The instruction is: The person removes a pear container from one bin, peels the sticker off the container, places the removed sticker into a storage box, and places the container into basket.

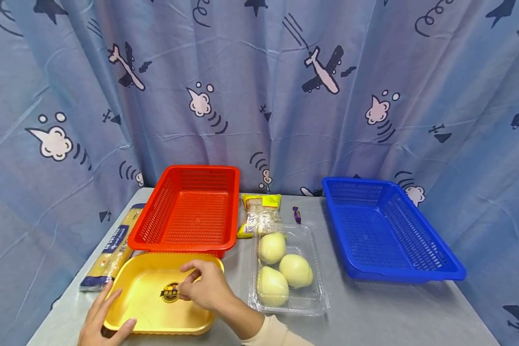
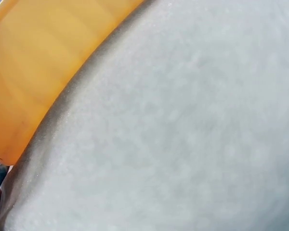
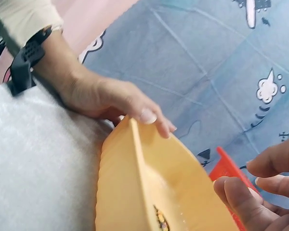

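Observation:
A yellow plastic tray [image 1: 147, 315] with a round dark label on its floor lies at the table's front left. My left hand [image 1: 99, 322] rests at the tray's near left corner, fingers along the outer side and thumb by the front rim. In the right wrist view this left hand [image 3: 115, 98] touches the tray's rim [image 3: 135, 139]. Over the tray's right half hovers my right hand [image 1: 205, 283], its fingers loosely bent. The right wrist view shows this right hand [image 3: 267, 192] with a gap between thumb and fingers and nothing held.
Behind the tray stands a red basket [image 1: 199, 214]; a long pasta packet [image 1: 114, 247] lies to the left. Right of it are a clear box [image 1: 302, 305] with three pale round fruits, a yellow snack bag [image 1: 261, 211], a purple-wrapped candy [image 1: 296, 215] and a blue basket [image 1: 367, 235].

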The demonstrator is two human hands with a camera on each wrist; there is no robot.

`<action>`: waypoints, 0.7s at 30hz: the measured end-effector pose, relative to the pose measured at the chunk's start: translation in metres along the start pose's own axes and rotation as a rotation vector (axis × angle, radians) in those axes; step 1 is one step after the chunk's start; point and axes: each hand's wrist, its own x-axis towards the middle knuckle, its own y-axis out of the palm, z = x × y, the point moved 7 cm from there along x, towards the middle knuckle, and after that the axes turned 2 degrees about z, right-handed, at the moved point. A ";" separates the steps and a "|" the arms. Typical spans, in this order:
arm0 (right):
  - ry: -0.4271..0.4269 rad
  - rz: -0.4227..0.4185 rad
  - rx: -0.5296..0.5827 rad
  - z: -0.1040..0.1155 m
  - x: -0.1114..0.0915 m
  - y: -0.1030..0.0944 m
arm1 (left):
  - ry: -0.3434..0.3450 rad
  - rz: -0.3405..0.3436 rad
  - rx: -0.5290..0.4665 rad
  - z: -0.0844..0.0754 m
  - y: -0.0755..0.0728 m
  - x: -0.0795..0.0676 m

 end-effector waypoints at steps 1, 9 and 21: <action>-0.003 0.006 0.027 0.001 -0.001 0.000 | 0.001 -0.001 -0.002 0.000 0.000 0.000; -0.041 0.060 0.209 0.012 -0.011 -0.005 | -0.013 0.016 0.001 0.000 0.001 -0.001; -0.118 0.101 0.260 0.031 -0.027 -0.024 | 0.048 -0.034 -0.025 0.001 -0.002 -0.003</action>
